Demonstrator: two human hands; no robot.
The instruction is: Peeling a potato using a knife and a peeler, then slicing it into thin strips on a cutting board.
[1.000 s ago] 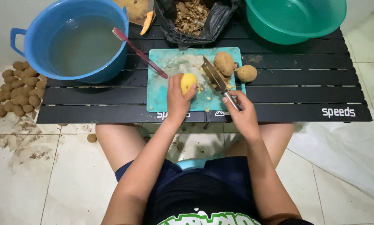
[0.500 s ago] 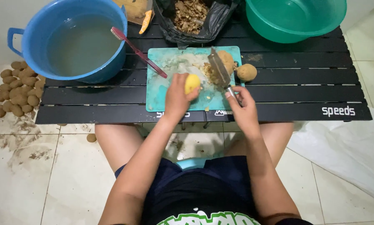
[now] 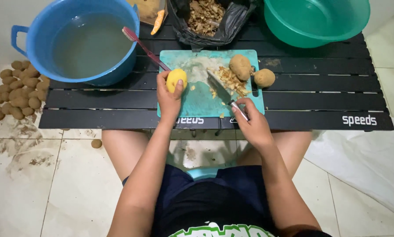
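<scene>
Taking the teal cutting board (image 3: 197, 98) as my landmark, and starting far to its left: a heap of brown unpeeled potatoes (image 3: 17, 90) lies on the floor, and nearer the board a blue tub (image 3: 30, 35) of murky water stands on the black slatted table (image 3: 319, 94). A red toothbrush (image 3: 144, 48) slants from the tub's rim down to the board's upper left corner.

At the board's left edge my left hand (image 3: 169, 98) is clamped on a peeled yellow potato (image 3: 176, 80), its long axis running roughly up and away from me, upper end tipped slightly right. Half a second ago it was further in over the board; now it sits at the left edge.

My right hand (image 3: 249, 123), at the board's lower right corner, is closed on the handle of a knife (image 3: 223, 90). The blade points up and left across the board into the pile of peelings (image 3: 232, 81). Before, it pointed nearly straight away from me.

Two unpeeled potatoes (image 3: 251, 72) sit at the board's upper right corner. Behind the board are a black bag (image 3: 229, 24) of peelings and, to the right, a green basin (image 3: 319, 22).
</scene>
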